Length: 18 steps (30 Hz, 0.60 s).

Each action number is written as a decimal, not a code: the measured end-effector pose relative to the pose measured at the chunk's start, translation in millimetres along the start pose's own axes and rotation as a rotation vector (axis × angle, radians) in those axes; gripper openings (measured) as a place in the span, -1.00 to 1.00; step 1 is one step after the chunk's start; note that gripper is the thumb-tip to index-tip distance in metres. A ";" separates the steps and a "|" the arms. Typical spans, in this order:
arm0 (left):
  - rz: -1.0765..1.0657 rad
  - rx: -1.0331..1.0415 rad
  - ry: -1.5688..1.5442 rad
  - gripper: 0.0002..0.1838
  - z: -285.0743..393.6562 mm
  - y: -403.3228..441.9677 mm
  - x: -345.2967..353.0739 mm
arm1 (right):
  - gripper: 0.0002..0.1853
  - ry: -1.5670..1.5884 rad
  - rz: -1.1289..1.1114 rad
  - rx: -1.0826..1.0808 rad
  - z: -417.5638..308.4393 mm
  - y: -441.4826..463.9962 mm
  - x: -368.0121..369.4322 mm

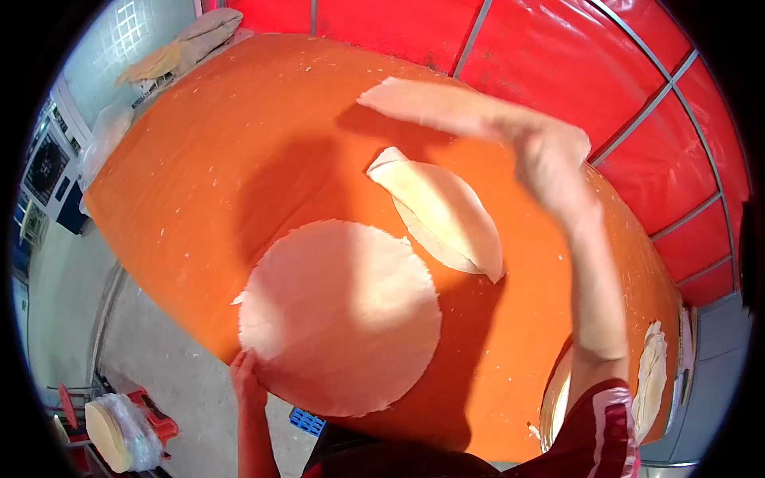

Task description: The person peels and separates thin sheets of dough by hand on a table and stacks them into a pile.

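Note:
A large, thin round flatbread (343, 319) with ragged edges lies spread at the front edge of the orange table. My left hand (250, 376) pinches its lower left rim, fingers closed on it. Raised over the far right of the table, my right hand (550, 155) is smeared by motion. It grips one end of a long folded flatbread (430, 105), which stretches leftward above the surface and casts a shadow. Between the two breads, another folded flatbread (442, 211) rests on the table, one end turned over.
More flatbreads (651, 374) lie at the table's right end. Red panels with metal bars (550, 48) border the orange table (191, 175) at the back. Folded cloth (187, 48) sits at the far left corner. On the floor stand a bagged round stack (119, 434) and a blue crate (307, 421).

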State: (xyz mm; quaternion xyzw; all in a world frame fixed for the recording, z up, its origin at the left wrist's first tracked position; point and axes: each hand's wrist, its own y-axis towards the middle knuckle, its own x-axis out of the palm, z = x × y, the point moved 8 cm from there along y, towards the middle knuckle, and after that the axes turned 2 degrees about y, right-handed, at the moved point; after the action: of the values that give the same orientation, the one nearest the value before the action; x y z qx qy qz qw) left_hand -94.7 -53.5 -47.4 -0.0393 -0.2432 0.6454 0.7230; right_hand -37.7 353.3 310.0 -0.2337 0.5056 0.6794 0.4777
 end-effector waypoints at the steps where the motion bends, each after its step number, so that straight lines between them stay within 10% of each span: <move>1: 0.017 0.070 0.058 -0.85 6.3 2.6 -17.5 | -0.68 0.101 -0.046 0.003 -9.9 -20.0 25.2; 4: 0.394 0.354 0.805 -0.89 84.8 -24.2 -12.8 | -0.73 0.296 -0.410 0.186 -22.9 -74.7 111.1; 7: -0.121 0.707 0.573 -0.86 90.4 -9.4 85.7 | -0.79 0.669 -0.470 0.417 -3.1 -108.9 173.2; 11: -0.780 0.075 0.406 -0.80 -84.3 69.9 236.5 | -0.86 0.936 -0.304 0.756 64.6 -90.0 135.9; 13: -0.598 -0.481 -0.044 -0.81 -119.9 61.7 305.5 | -0.85 0.901 -0.187 0.813 99.7 -87.7 109.7; 18: -0.490 -0.558 0.144 -0.82 -103.8 46.4 366.6 | -0.84 1.119 0.038 1.046 142.3 -128.6 27.9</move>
State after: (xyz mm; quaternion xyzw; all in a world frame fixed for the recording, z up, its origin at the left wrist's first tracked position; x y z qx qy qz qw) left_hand -77.4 330.0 -45.5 -0.2206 -0.3606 0.3579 0.8326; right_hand 87.6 498.5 282.1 -0.2776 0.9318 0.1404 0.1871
